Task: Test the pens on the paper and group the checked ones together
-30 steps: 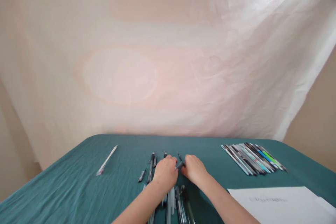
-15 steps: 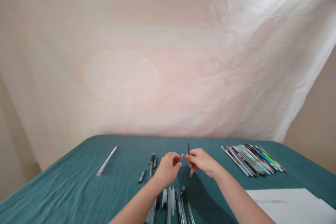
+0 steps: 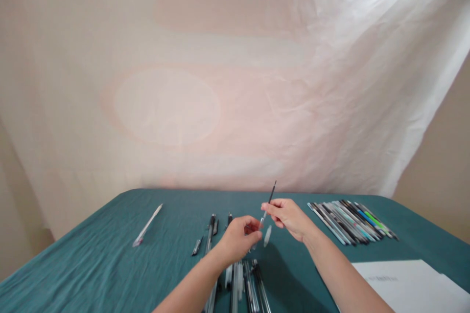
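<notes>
My right hand (image 3: 288,216) pinches a thin pen refill (image 3: 272,191), dark in its upper part and clear lower down. The refill slants with its narrow tip up, and its lower end reaches the fingertips of my left hand (image 3: 240,237). Those left fingers are closed around a small clear piece, perhaps a pen barrel, mostly hidden by the hand. Just right of the left fingertips shows a translucent whitish piece (image 3: 268,236). Below my hands lie several clear and black pen parts (image 3: 249,286). Dark pens (image 3: 210,234) and a short cap (image 3: 197,246) are left of my left hand.
A teal cloth (image 3: 91,259) covers the table. One whitish pen (image 3: 148,225) lies alone at left. A row of several pens (image 3: 352,222) lies at back right, with white paper (image 3: 411,283) in front of it. A pale sheet (image 3: 235,107) hangs behind the table.
My right hand has risen slightly and moved right; the refill now tilts rightward instead of standing upright. My left hand has shifted slightly right and down, its fingers now at the refill's lower end.
</notes>
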